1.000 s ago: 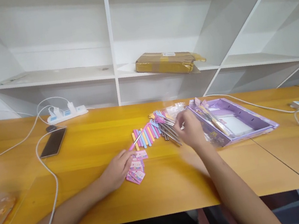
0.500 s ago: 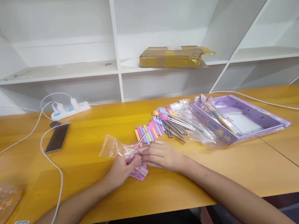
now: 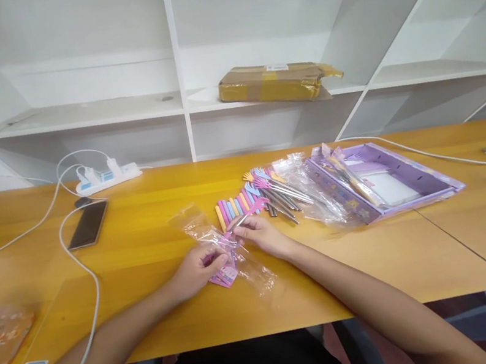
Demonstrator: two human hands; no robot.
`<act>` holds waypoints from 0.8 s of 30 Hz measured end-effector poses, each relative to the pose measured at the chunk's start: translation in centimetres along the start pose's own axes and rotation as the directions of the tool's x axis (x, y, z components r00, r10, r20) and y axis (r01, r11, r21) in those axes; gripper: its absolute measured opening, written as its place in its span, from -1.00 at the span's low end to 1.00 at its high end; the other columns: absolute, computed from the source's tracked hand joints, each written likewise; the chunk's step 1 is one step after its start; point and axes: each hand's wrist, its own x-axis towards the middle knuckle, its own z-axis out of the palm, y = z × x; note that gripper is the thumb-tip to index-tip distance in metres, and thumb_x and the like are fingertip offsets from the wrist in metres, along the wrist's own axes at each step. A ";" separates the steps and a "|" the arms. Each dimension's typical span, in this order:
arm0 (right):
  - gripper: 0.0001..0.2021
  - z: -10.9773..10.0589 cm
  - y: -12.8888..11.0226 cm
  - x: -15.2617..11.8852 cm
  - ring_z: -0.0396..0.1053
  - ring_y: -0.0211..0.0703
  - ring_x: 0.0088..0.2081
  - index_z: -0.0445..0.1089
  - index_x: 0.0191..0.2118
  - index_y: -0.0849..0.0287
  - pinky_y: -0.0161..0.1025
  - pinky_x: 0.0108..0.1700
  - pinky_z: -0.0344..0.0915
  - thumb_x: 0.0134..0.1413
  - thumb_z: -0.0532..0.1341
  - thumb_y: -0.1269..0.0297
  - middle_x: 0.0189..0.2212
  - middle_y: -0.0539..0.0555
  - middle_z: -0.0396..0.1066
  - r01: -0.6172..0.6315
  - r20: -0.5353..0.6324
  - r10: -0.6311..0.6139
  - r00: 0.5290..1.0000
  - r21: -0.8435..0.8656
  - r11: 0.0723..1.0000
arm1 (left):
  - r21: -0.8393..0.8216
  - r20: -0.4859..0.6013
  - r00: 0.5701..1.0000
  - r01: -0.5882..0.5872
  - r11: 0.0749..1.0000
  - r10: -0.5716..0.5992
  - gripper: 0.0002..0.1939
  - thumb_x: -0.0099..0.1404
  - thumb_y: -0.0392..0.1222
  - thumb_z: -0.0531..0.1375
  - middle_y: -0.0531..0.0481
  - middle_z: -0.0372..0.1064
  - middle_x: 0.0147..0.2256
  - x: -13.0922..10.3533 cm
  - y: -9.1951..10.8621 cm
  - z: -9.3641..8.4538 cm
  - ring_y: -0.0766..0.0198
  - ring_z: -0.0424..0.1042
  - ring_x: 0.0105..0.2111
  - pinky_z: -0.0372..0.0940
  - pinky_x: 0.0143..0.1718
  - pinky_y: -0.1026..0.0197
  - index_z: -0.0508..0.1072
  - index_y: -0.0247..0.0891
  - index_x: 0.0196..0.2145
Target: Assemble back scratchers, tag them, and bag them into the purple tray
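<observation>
A taped carton lies on a white shelf — below, a phone near a power strip.

Soft light is washing the table, glints are flecking the bag at six o'clock, darkness is shading the two-o'clock corner.

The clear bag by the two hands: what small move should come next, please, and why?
I would probably let the right hand turn the pink stick in line with the clear bag: the stick is held crosswise to the bag's length, and the left hand is at the bag. The bag's opening is hard to make out.
</observation>
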 end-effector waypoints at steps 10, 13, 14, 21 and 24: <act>-0.63 -4.4 -3.9 -1.6 -0.04 -0.30 -0.61 0.26 -0.23 0.05 -0.31 -0.58 -0.01 0.40 0.07 -0.16 -0.54 -0.10 0.14 0.180 -0.332 -0.196 0.923 -0.079 0.980 | -0.358 -0.591 0.806 -0.233 0.904 -0.026 -0.67 0.38 0.09 0.28 -0.07 0.44 -0.15 1.6 -0.4 -3.1 0.18 0.50 -0.18 0.52 -0.12 0.04 0.46 -0.27 -0.26; -0.63 -3.6 -3.9 -2.2 0.07 -0.29 -0.54 0.38 -0.14 0.10 -0.31 -0.52 0.05 0.37 0.14 -0.13 -0.50 -0.08 0.20 0.081 -0.164 -0.123 0.979 -0.242 0.967 | -0.428 -0.601 0.798 -0.272 0.862 -0.046 -0.68 0.38 0.07 0.30 -0.07 0.49 -0.16 1.8 -0.1 -3.5 0.14 0.54 -0.13 0.55 -0.10 -0.02 0.42 -0.26 -0.24; -0.62 -3.1 -3.6 -2.3 0.16 -0.27 -0.47 0.40 -0.10 0.12 -0.30 -0.46 0.14 0.35 0.17 -0.14 -0.44 -0.05 0.27 0.068 -0.123 -0.107 0.987 -0.286 0.956 | -0.446 -0.588 0.808 -0.276 0.852 -0.045 -0.69 0.38 0.06 0.30 -0.08 0.50 -0.13 1.8 -0.1 -3.5 0.13 0.55 -0.12 0.55 -0.08 -0.05 0.41 -0.25 -0.23; -0.60 -0.1 -1.4 -1.8 0.19 -0.24 -0.39 0.41 -0.20 0.15 -0.27 -0.31 0.20 0.23 0.28 -0.14 -0.38 -0.03 0.33 0.033 -0.018 -0.040 0.999 -0.308 0.951 | -0.495 -0.392 0.920 -0.189 0.848 -0.024 -0.69 0.41 0.06 0.28 -0.10 0.53 -0.05 0.9 -0.3 -2.4 0.11 0.60 -0.11 0.59 -0.11 -0.06 0.33 -0.22 -0.19; -0.60 0.3 -1.0 -2.0 0.15 -0.25 -0.42 0.39 -0.26 0.14 -0.28 -0.34 0.16 0.26 0.25 -0.16 -0.44 -0.05 0.27 0.021 -0.006 -0.024 1.000 -0.276 0.961 | -0.518 -0.270 0.963 -0.133 0.845 -0.014 -0.69 0.38 0.04 0.31 -0.12 0.56 -0.07 0.7 -0.2 -1.6 0.04 0.61 -0.09 0.61 -0.20 -0.02 0.32 -0.20 -0.19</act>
